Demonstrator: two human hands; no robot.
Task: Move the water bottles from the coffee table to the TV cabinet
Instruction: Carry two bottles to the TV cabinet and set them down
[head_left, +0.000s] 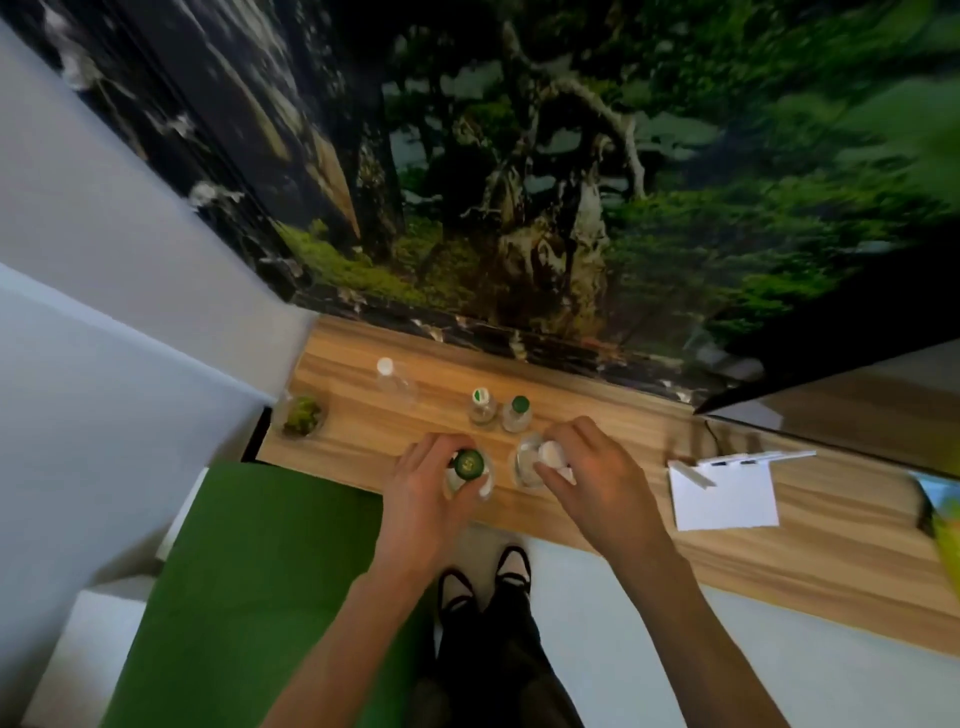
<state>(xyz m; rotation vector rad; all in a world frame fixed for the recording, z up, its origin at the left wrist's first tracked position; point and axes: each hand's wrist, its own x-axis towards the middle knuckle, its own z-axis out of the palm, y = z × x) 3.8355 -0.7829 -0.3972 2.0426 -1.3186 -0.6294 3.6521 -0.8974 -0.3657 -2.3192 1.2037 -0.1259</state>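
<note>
Wooden TV cabinet (649, 499): left hand (423, 488) grips green-capped clear bottle (468, 470), right hand (587, 467) white-capped bottle (535, 460)

Dim indoor light, soft blur over the whole view, strong smear at the far right edge, wide-angle bending at the edges, faint shadows, no glare

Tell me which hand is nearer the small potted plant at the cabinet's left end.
Left. The left hand grips a green-capped bottle, right of the potted plant. The right hand holds a white-capped bottle farther right.
</note>
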